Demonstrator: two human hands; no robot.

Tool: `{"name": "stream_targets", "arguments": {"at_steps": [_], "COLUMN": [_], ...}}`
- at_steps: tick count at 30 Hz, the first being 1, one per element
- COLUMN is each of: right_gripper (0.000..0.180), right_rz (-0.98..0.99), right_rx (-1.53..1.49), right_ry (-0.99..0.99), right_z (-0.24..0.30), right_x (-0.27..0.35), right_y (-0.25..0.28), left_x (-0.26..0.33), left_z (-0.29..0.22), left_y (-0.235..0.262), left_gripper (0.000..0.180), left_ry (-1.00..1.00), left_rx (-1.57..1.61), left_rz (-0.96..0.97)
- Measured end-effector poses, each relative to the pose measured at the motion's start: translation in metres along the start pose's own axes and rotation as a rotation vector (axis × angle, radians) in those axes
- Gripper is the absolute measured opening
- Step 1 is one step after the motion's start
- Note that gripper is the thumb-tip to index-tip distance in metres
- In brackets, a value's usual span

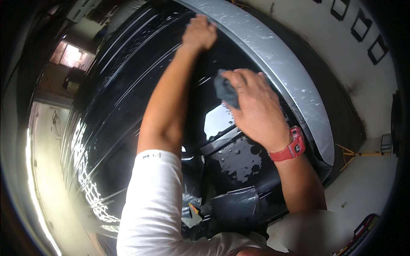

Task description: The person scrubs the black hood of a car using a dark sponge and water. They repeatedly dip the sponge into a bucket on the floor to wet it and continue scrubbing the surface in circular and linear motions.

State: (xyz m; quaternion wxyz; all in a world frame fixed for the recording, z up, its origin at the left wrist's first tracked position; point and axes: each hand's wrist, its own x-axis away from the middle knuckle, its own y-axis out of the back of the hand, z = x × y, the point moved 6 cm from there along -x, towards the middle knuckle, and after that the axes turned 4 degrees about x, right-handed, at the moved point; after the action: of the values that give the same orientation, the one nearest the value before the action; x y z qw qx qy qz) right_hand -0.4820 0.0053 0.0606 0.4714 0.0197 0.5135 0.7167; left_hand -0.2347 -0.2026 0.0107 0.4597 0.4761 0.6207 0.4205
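A white sleeve [149,205] runs up to the left hand [199,33], pressed flat at the silver roof edge [277,59] of a wet black car [128,85]. The right hand [256,109], wearing a red wristband [293,147], clasps a small grey cloth [224,88] against the glossy glass near that edge. A pale floor [367,183] lies beyond.

Dim overall, lit from a bright opening [70,55] at upper left. Streaky glare down the wet black car [98,141] along its left edge. Strong fisheye bending, dark vignette at the rim. Slightly soft throughout; blurred patch at lower right.
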Motion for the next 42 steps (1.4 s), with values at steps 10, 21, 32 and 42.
{"name": "stream_targets", "arguments": {"at_steps": [10,21,32,42], "right_gripper": [0.051,0.047,0.054,0.069], "right_rz": [-0.041,-0.041,-0.042,-0.082], "right_rx": [0.017,0.088,0.083,0.616], "right_ry": [-0.025,0.024,0.115,0.039], "right_z": [0.001,0.009,-0.008,-0.026], "right_x": [-0.001,-0.003,-0.014,-0.010], "right_y": [0.008,-0.007,-0.020,-0.050], "left_x": [0.264,0.183,0.392,0.987], "left_z": [0.113,0.027,0.063,0.050], "left_y": [0.095,0.044,0.169,0.278], "left_gripper": [0.064,0.071,0.054,0.049], "left_ry": [0.076,0.042,0.274,0.841], "left_rx": [0.002,-0.035,0.060,0.500], "left_rz": [0.071,0.007,0.096,-0.910]}}
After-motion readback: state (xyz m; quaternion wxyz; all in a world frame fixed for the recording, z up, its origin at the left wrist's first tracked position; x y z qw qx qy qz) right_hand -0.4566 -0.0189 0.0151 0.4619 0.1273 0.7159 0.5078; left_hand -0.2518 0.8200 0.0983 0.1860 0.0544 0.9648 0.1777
